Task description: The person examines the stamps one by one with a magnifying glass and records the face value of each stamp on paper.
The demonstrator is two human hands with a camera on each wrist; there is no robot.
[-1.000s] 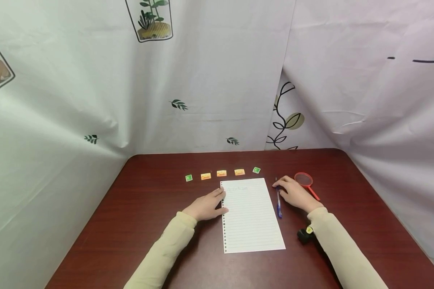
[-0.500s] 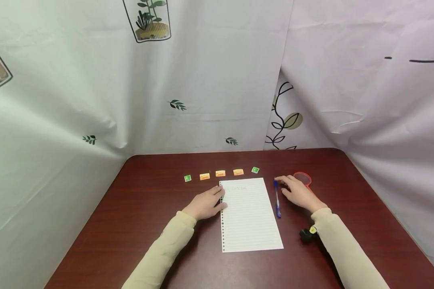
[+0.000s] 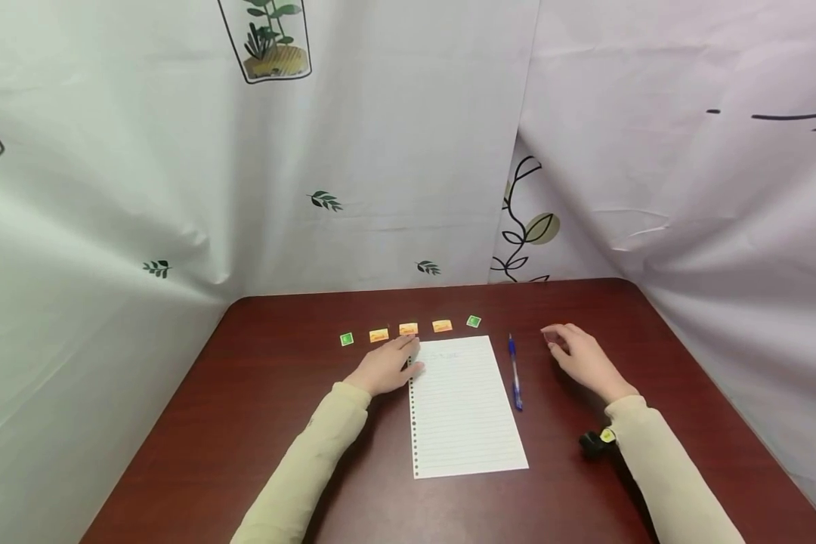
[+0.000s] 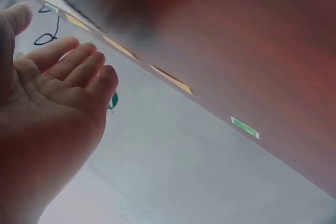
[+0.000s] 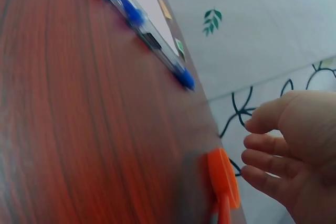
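My left hand (image 3: 384, 368) lies across the upper left edge of a lined, hole-punched sheet of paper (image 3: 465, 408), fingers nearly straight and near the middle stamp-like piece. Its palm (image 4: 58, 98) shows bare in the left wrist view. My right hand (image 3: 584, 360) hovers over a magnifying glass with loosely bent fingers and holds nothing. The magnifying glass's orange-red rim (image 5: 223, 177) shows below the fingers in the right wrist view; in the head view the hand hides most of it. A blue ballpoint pen (image 3: 514, 374) lies between paper and right hand.
Beyond the paper runs a row of small flat pieces: a green one (image 3: 347, 339) at the left end, several orange ones (image 3: 442, 326), and another green one (image 3: 473, 321) at the right. A fabric backdrop (image 3: 381, 151) encloses the dark red table (image 3: 245, 423). A black device (image 3: 593, 444) sits at the right wrist.
My right hand has moved right, away from the pen to over the magnifying glass, now mostly covering it. My left hand has slid slightly forward along the paper's edge. The pen stays put.
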